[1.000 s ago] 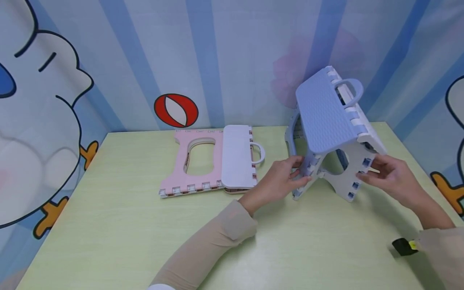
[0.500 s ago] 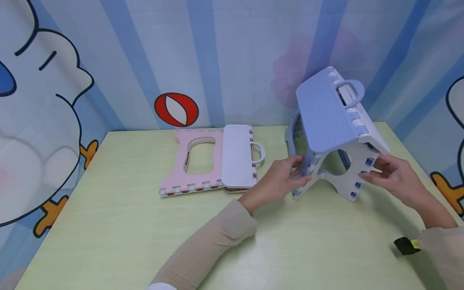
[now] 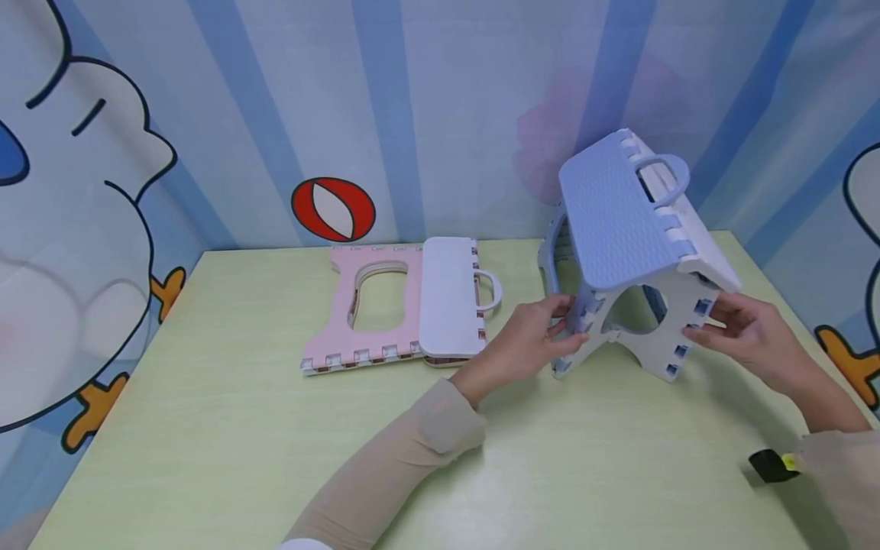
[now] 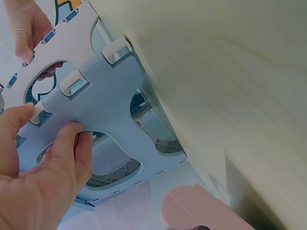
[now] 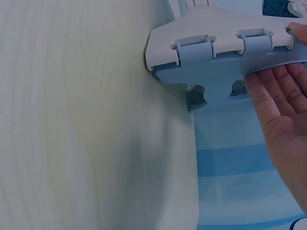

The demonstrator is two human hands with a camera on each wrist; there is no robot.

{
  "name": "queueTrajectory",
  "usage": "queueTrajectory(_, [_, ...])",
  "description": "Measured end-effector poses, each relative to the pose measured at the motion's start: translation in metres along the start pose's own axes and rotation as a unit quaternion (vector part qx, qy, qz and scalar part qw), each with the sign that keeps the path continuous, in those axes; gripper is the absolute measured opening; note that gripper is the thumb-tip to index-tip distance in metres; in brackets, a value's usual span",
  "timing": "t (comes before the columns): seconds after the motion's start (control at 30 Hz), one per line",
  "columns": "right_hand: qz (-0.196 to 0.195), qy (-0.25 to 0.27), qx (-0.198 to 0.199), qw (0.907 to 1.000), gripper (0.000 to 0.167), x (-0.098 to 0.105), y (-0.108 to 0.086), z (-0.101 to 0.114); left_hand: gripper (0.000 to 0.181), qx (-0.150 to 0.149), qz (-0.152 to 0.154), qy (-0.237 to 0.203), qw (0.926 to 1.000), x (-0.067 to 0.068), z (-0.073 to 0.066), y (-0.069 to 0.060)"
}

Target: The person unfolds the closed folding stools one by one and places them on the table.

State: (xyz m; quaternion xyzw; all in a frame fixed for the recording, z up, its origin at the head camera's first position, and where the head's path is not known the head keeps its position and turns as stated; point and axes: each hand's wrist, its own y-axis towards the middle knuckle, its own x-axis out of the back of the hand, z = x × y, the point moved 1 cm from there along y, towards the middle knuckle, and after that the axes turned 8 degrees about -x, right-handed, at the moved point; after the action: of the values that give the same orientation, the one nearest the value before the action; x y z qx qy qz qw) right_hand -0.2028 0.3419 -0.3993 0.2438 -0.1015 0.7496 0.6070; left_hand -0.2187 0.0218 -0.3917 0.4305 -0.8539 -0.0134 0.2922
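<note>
A blue and white folding stool (image 3: 619, 214) stands partly unfolded at the right of the table, its two seat halves sloping like a roof. A blue loop handle (image 3: 677, 177) sticks up from the fold. My left hand (image 3: 525, 344) grips the near edge of its left leg panel. In the left wrist view, the thumb (image 4: 14, 117) lies at the hinged edge and fingertips reach into the cut-out. On the other side my right hand (image 3: 752, 340) holds the right leg panel's edge. The right wrist view shows its fingers (image 5: 264, 93) under that blue panel.
A pink and white folding stool (image 3: 412, 305) lies folded flat on the pale green table (image 3: 227, 428), left of the blue one. A striped blue curtain (image 3: 467, 114) with cartoon prints closes off the back. A small black object (image 3: 773, 466) shows by the right sleeve.
The right leg panel and seat half have shifted slightly to the right along with my right hand, so the stool spreads a little wider. My left hand stays in place on its panel.
</note>
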Motion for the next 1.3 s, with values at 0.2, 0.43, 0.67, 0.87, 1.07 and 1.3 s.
queueTrajectory(0.2, [0.000, 0.003, -0.005, 1.0000, 0.059, 0.0020, -0.0002, -0.0028, 0.047, -0.006, 0.002, 0.015, 0.9999, 0.0005, 0.0008, -0.0001])
queueTrajectory(0.43, [-0.005, -0.004, -0.009, 0.9999, 0.061, 0.0026, -0.0009, -0.0036, 0.047, -0.005, 0.002, 0.012, 0.9999, 0.0007, 0.0007, -0.0004])
queueTrajectory(0.67, [-0.004, -0.004, -0.017, 0.9998, 0.062, 0.0045, -0.0014, -0.0043, 0.046, -0.002, 0.006, 0.003, 1.0000, 0.0019, -0.0003, -0.0007])
queueTrajectory(0.87, [-0.001, 0.004, -0.012, 0.9999, 0.061, 0.0065, -0.0016, -0.0023, 0.045, 0.005, 0.008, -0.007, 0.9999, 0.0030, -0.0006, -0.0006])
queueTrajectory(1.07, [0.000, 0.003, -0.010, 0.9999, 0.061, 0.0081, -0.0016, -0.0025, 0.046, 0.006, 0.007, -0.007, 0.9999, 0.0039, -0.0018, -0.0009])
queueTrajectory(1.3, [0.001, 0.007, -0.011, 0.9999, 0.061, 0.0088, -0.0023, -0.0048, 0.047, 0.010, 0.009, -0.005, 0.9999, 0.0048, -0.0021, -0.0016])
